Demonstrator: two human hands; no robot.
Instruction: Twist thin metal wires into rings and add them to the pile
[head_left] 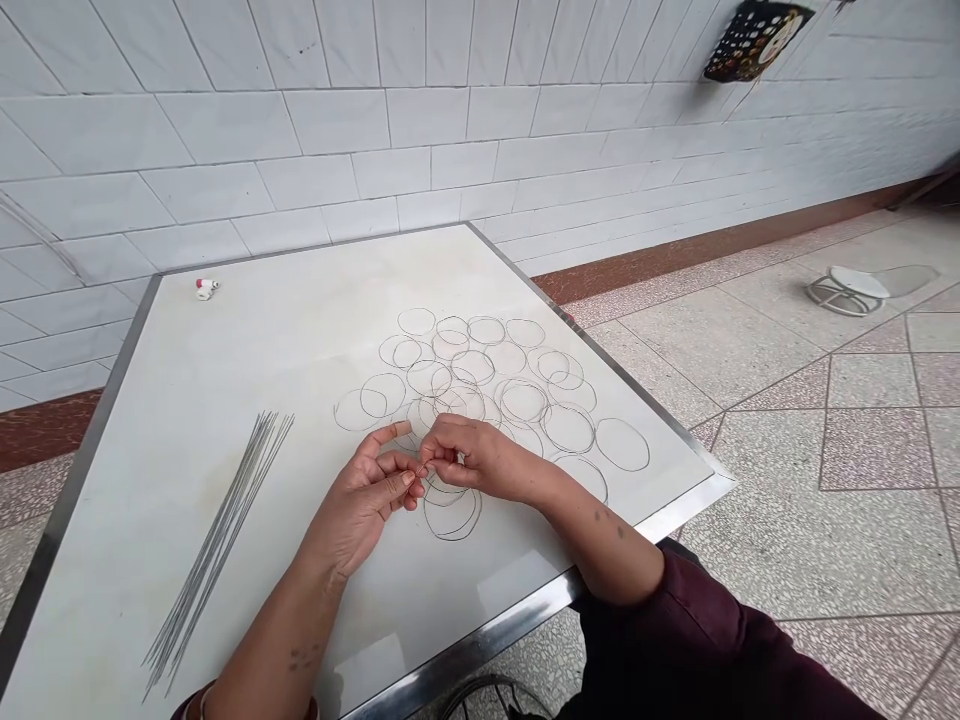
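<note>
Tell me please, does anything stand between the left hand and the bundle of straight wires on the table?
Nothing visible does: only white tabletop shows between the left hand and the straight wires to its left.

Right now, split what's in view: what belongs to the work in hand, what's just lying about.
Likely in the work:
- wire pinched by left hand and right hand
- wire rings
- straight wires
- table

Seemingly unrelated:
- small red-and-white item
- hanging basket
- white-topped object on the floor

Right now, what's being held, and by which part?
A thin wire, pinched in the fingertips of the left hand and right hand; whether at its ends, I can't tell.
</note>
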